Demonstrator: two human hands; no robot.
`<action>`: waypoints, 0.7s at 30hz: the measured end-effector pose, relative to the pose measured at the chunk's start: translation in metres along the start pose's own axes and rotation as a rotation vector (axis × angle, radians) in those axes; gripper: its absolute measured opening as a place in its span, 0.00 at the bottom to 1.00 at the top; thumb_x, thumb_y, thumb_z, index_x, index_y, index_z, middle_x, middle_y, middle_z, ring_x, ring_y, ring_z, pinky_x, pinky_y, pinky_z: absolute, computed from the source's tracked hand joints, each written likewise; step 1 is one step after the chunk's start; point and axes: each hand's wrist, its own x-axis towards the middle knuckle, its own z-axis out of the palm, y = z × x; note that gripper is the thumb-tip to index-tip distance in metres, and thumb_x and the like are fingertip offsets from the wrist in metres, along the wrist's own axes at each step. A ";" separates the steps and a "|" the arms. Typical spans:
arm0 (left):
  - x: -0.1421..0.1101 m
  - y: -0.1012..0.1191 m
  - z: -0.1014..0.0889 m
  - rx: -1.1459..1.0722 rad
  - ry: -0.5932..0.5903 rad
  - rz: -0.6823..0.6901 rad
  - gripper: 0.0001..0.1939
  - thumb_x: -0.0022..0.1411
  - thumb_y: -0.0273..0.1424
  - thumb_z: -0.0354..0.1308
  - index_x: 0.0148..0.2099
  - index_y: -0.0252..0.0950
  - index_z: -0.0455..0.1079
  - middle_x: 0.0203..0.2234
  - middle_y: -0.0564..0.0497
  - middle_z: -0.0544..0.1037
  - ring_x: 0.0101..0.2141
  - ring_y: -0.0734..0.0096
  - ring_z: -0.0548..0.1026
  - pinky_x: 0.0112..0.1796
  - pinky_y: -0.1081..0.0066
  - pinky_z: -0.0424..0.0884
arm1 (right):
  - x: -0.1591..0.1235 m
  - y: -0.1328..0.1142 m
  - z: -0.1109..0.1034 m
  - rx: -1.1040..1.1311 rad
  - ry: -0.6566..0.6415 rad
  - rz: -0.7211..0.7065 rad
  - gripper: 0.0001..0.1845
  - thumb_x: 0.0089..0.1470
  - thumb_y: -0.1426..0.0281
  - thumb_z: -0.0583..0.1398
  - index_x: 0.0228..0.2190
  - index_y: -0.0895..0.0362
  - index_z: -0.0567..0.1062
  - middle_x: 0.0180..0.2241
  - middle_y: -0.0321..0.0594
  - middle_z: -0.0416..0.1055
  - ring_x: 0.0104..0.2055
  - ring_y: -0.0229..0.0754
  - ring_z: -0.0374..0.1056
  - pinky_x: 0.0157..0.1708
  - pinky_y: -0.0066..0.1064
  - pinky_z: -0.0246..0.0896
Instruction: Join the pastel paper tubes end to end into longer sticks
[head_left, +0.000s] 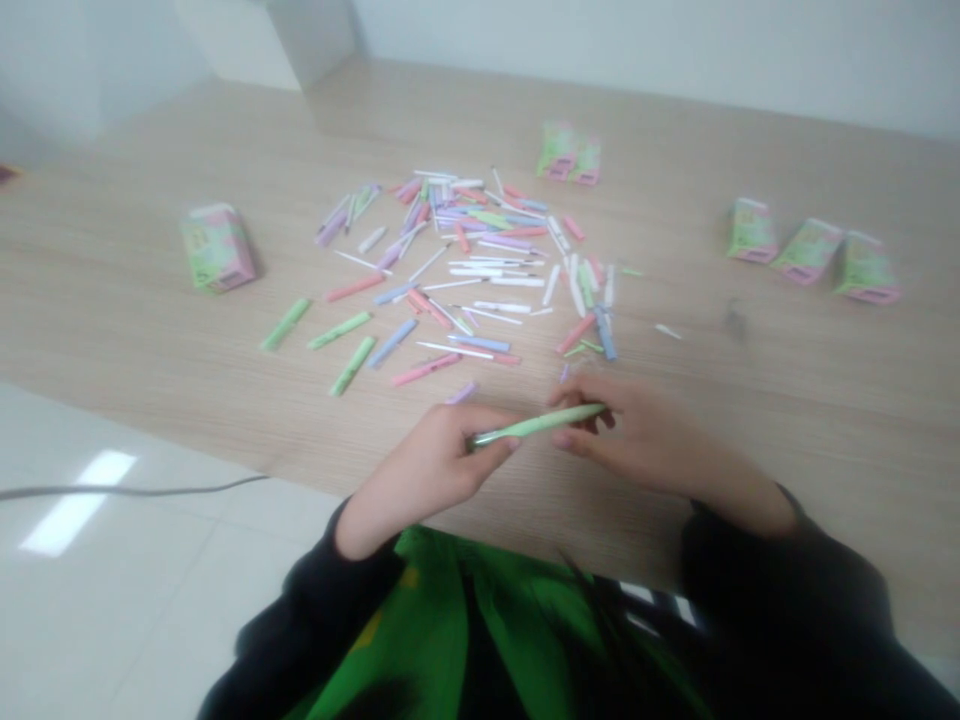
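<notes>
A light green pen [559, 420] with a clear, shiny left end lies slantwise between my two hands, above the near edge of the table. My left hand [442, 455] is closed on its left end, thumb in front. Around the other end curl the fingers of my right hand [634, 425], thumb below the pen and index finger above it; their exact contact is blurred. Just beyond my hands lie scattered pen parts: green barrels [352, 366], a pink barrel [426, 370], a blue barrel [480, 343] and several thin white refills [454, 350].
A green and pink box [217, 248] stands at the left. Two small boxes [556, 152] are at the back, and three more boxes [811, 250] at the right. A white block-shaped object [247, 40] is at the far left. A cable [135, 491] runs beside the wooden table [750, 420].
</notes>
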 end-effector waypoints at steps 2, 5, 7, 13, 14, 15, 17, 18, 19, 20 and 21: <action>-0.001 -0.001 -0.001 0.021 0.001 0.001 0.16 0.69 0.30 0.55 0.55 0.39 0.79 0.46 0.50 0.85 0.43 0.60 0.80 0.47 0.66 0.71 | 0.000 0.000 0.000 -0.003 -0.001 -0.026 0.09 0.56 0.64 0.64 0.37 0.56 0.78 0.28 0.35 0.75 0.28 0.38 0.67 0.29 0.29 0.59; -0.002 -0.002 -0.002 0.060 -0.022 -0.008 0.16 0.68 0.29 0.56 0.55 0.39 0.79 0.45 0.50 0.85 0.42 0.61 0.80 0.47 0.67 0.71 | 0.000 0.000 0.000 -0.039 -0.030 -0.008 0.09 0.59 0.66 0.61 0.30 0.56 0.79 0.24 0.36 0.74 0.26 0.38 0.66 0.27 0.30 0.56; -0.002 -0.002 -0.001 0.084 -0.031 -0.019 0.16 0.68 0.29 0.56 0.54 0.40 0.80 0.43 0.50 0.85 0.41 0.62 0.80 0.46 0.67 0.71 | 0.001 0.002 0.001 -0.066 -0.064 0.005 0.13 0.61 0.64 0.60 0.27 0.56 0.79 0.21 0.35 0.72 0.24 0.38 0.65 0.25 0.31 0.53; -0.003 -0.003 -0.001 0.121 -0.035 -0.005 0.16 0.67 0.27 0.56 0.53 0.41 0.81 0.41 0.50 0.86 0.39 0.62 0.80 0.43 0.68 0.72 | 0.001 0.000 0.006 -0.030 -0.085 -0.090 0.08 0.60 0.68 0.61 0.37 0.55 0.80 0.34 0.40 0.81 0.34 0.43 0.73 0.34 0.33 0.62; -0.003 -0.004 -0.002 0.140 -0.038 -0.002 0.16 0.67 0.27 0.56 0.52 0.41 0.81 0.40 0.50 0.86 0.37 0.63 0.80 0.41 0.68 0.72 | 0.000 -0.001 0.006 -0.032 -0.099 -0.096 0.07 0.59 0.70 0.61 0.37 0.55 0.80 0.34 0.40 0.81 0.35 0.43 0.74 0.35 0.33 0.62; -0.004 -0.004 -0.002 0.158 -0.039 0.002 0.15 0.66 0.28 0.57 0.50 0.40 0.82 0.38 0.50 0.86 0.36 0.63 0.80 0.40 0.69 0.72 | 0.000 -0.002 0.006 -0.034 -0.120 -0.097 0.06 0.58 0.71 0.61 0.36 0.55 0.80 0.34 0.40 0.81 0.35 0.44 0.74 0.35 0.33 0.63; -0.005 -0.005 -0.003 0.187 -0.031 0.013 0.14 0.65 0.28 0.58 0.48 0.40 0.83 0.36 0.49 0.86 0.33 0.64 0.79 0.37 0.70 0.72 | -0.001 -0.004 0.007 -0.026 -0.154 -0.095 0.06 0.56 0.73 0.62 0.35 0.55 0.81 0.33 0.40 0.81 0.34 0.44 0.75 0.35 0.33 0.64; -0.006 -0.005 -0.003 0.198 -0.025 0.016 0.13 0.65 0.28 0.58 0.47 0.40 0.83 0.35 0.50 0.86 0.32 0.64 0.79 0.36 0.70 0.72 | -0.001 -0.005 0.008 -0.018 -0.161 -0.095 0.07 0.56 0.73 0.62 0.35 0.55 0.81 0.33 0.40 0.81 0.34 0.43 0.75 0.35 0.33 0.64; -0.006 -0.005 -0.003 0.212 -0.020 0.016 0.13 0.65 0.29 0.58 0.47 0.40 0.83 0.34 0.50 0.86 0.32 0.65 0.79 0.36 0.70 0.73 | 0.000 -0.004 0.009 -0.015 -0.158 -0.093 0.07 0.56 0.74 0.62 0.35 0.55 0.81 0.33 0.39 0.82 0.34 0.43 0.75 0.35 0.33 0.64; -0.006 -0.005 -0.003 0.234 -0.015 0.013 0.13 0.66 0.29 0.57 0.47 0.40 0.83 0.33 0.51 0.85 0.32 0.65 0.79 0.37 0.70 0.73 | 0.000 -0.003 0.010 -0.020 -0.147 -0.088 0.07 0.56 0.74 0.61 0.35 0.55 0.81 0.33 0.39 0.82 0.34 0.43 0.75 0.34 0.32 0.63; -0.006 -0.004 -0.003 0.264 -0.014 0.007 0.13 0.66 0.29 0.57 0.46 0.41 0.83 0.33 0.51 0.85 0.32 0.65 0.79 0.38 0.70 0.73 | 0.001 -0.002 0.012 -0.031 -0.134 -0.083 0.08 0.56 0.74 0.61 0.35 0.55 0.81 0.32 0.40 0.81 0.33 0.43 0.75 0.34 0.32 0.62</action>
